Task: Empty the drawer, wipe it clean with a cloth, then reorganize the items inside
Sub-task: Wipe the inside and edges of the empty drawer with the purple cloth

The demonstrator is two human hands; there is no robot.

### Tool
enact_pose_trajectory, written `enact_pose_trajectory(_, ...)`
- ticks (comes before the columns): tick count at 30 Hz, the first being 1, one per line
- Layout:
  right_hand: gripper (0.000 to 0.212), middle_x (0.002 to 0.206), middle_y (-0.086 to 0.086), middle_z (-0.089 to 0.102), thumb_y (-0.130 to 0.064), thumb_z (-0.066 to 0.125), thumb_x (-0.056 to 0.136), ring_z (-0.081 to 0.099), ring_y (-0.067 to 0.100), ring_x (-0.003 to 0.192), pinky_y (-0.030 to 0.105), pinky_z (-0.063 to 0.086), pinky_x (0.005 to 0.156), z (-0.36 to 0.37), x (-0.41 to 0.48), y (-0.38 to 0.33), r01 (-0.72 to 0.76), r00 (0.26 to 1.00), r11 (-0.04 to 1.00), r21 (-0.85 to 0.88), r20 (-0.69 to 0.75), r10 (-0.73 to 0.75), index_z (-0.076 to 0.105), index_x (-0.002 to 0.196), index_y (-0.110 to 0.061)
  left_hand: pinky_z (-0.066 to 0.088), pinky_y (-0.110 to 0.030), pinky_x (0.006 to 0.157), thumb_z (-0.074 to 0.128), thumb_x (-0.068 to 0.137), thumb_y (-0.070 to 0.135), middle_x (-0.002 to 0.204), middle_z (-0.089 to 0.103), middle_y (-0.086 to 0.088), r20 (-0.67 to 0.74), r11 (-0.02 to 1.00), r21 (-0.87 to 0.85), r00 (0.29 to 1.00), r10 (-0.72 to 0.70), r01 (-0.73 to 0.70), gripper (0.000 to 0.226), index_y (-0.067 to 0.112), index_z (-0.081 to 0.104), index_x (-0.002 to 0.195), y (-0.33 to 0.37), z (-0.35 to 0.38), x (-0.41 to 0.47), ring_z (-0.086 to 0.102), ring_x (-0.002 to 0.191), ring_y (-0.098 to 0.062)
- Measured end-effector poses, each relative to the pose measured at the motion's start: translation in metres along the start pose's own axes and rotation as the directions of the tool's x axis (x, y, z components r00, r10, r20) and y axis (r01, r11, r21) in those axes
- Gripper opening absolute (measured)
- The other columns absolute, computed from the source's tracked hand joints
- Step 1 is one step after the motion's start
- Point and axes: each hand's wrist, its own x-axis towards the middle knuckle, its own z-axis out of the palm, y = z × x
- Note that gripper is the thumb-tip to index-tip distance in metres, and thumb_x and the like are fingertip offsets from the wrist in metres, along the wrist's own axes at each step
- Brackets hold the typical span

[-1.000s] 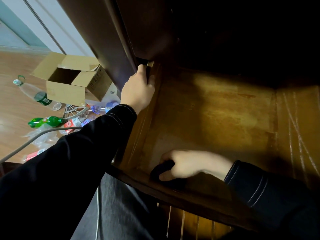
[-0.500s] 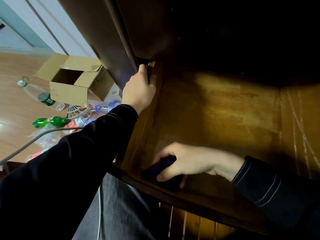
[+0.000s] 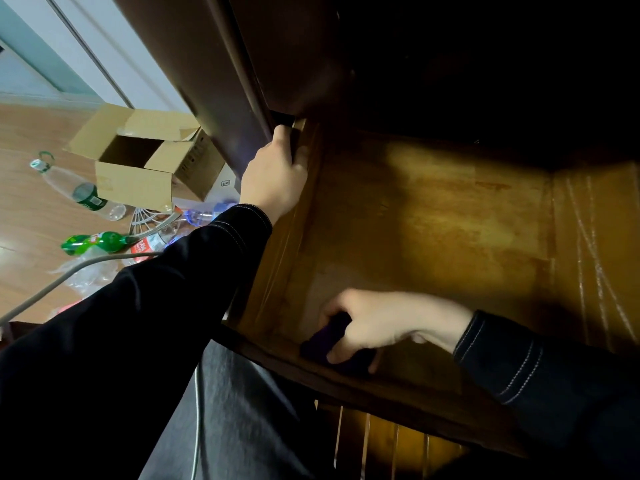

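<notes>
I see a cardboard box (image 3: 138,161) and a green bottle (image 3: 100,241) on the floor, outward of my left hand (image 3: 273,178), whose fingers curl over the side wall of the drawer (image 3: 450,230). My right hand (image 3: 377,327) clutches the dark cloth (image 3: 327,336), which is pressed under its fingertips at the drawer's near corner.

No readable text — print on cardboard box (image 3: 192,161), red bottle label (image 3: 147,243), both too small
</notes>
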Motion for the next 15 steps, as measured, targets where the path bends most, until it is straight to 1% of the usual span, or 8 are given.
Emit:
enact_pose_trajectory(3, 0.022, 0.100, -0.001, 0.064, -0.010, 0.079, 0.084, 0.067, 0.017, 0.087, 0.031, 0.060, 0.057, -0.013, -0.009, 0.002, 0.082, 0.993, 0.996, 0.036, 0.088, -0.085, 0.068, 0.093, -0.028, 0.036, -0.037, 0.074, 0.043, 0.101, 0.036, 0.104, 0.060, -0.010, 0.001, 1.000, 0.011, 1.000, -0.001, 0.001, 0.033, 0.016, 0.044, 0.126, 0.000, 0.000, 0.000, 0.052, 0.087, -0.034)
enact_pose_trajectory(5, 0.025, 0.095, -0.007, 0.068, -0.010, 0.080, 0.083, 0.070, 0.012, 0.085, 0.030, 0.058, 0.057, -0.020, -0.017, 0.002, 0.115, 0.983, 0.990, 0.087, 0.136, -0.126, 0.072, 0.093, -0.031, 0.038, -0.038, 0.074, 0.043, 0.100, 0.037, 0.110, 0.063, -0.015, 0.003, 1.000, 0.022, 1.000, -0.004, 0.004, 0.033, 0.016, 0.044, 0.126, 0.000, 0.000, 0.000, 0.058, 0.094, -0.040)
enact_pose_trajectory(7, 0.026, 0.097, -0.007, 0.066, -0.010, 0.079, 0.084, 0.067, 0.014, 0.087, 0.030, 0.059, 0.058, -0.017, -0.012, 0.002, 0.095, 0.991, 0.995, -0.016, 0.101, -0.093, 0.070, 0.098, -0.029, 0.043, -0.042, 0.077, 0.043, 0.100, 0.037, 0.112, 0.064, -0.017, 0.006, 0.999, 0.031, 1.000, -0.008, 0.008, 0.034, 0.018, 0.044, 0.128, 0.001, 0.000, -0.001, 0.059, 0.098, -0.042)
enact_pose_trajectory(10, 0.024, 0.090, -0.005, 0.056, -0.008, 0.075, 0.087, 0.056, 0.016, 0.077, 0.037, 0.057, 0.068, -0.008, 0.007, -0.002, 0.038, 0.999, 0.944, -0.327, 0.037, -0.028, 0.062, 0.098, -0.025, 0.049, -0.047, 0.084, 0.043, 0.099, 0.038, 0.114, 0.064, -0.017, 0.011, 0.999, 0.034, 1.000, -0.013, 0.012, 0.037, 0.019, 0.042, 0.131, 0.002, -0.001, -0.002, 0.060, 0.101, -0.043)
enact_pose_trajectory(11, 0.024, 0.088, -0.005, 0.054, -0.008, 0.075, 0.087, 0.054, 0.017, 0.075, 0.040, 0.057, 0.072, -0.009, 0.008, -0.004, 0.045, 0.999, 0.927, -0.373, 0.037, -0.034, 0.061, 0.095, -0.025, 0.049, -0.047, 0.084, 0.042, 0.099, 0.038, 0.114, 0.064, -0.017, 0.011, 0.999, 0.032, 1.000, -0.013, 0.012, 0.037, 0.019, 0.042, 0.131, 0.002, -0.002, -0.002, 0.060, 0.101, -0.043)
enact_pose_trajectory(13, 0.023, 0.089, -0.010, 0.057, -0.010, 0.076, 0.085, 0.058, 0.016, 0.081, 0.044, 0.060, 0.077, -0.017, -0.001, -0.003, 0.113, 0.992, 0.908, -0.403, 0.091, -0.083, 0.063, 0.093, -0.027, 0.048, -0.046, 0.083, 0.042, 0.099, 0.038, 0.115, 0.064, -0.017, 0.009, 1.000, 0.030, 1.000, -0.009, 0.008, 0.037, 0.018, 0.042, 0.130, 0.001, -0.001, -0.002, 0.059, 0.101, -0.043)
enact_pose_trajectory(14, 0.024, 0.088, -0.016, 0.061, -0.012, 0.078, 0.083, 0.061, 0.011, 0.083, 0.045, 0.062, 0.076, -0.023, -0.006, -0.003, 0.163, 0.985, 0.900, -0.405, 0.125, -0.122, 0.066, 0.093, -0.030, 0.047, -0.046, 0.082, 0.042, 0.100, 0.038, 0.115, 0.064, -0.017, 0.009, 1.000, 0.030, 1.000, -0.007, 0.007, 0.036, 0.018, 0.042, 0.130, 0.001, -0.001, -0.002, 0.059, 0.101, -0.043)
enact_pose_trajectory(15, 0.024, 0.083, -0.022, 0.064, -0.014, 0.080, 0.082, 0.062, -0.001, 0.080, 0.039, 0.062, 0.070, -0.027, -0.013, -0.002, 0.205, 0.976, 0.893, -0.400, 0.145, -0.160, 0.068, 0.094, -0.031, 0.047, -0.046, 0.082, 0.042, 0.099, 0.038, 0.115, 0.064, -0.017, 0.008, 1.000, 0.028, 1.000, -0.007, 0.007, 0.036, 0.018, 0.042, 0.129, 0.001, -0.001, -0.001, 0.059, 0.101, -0.043)
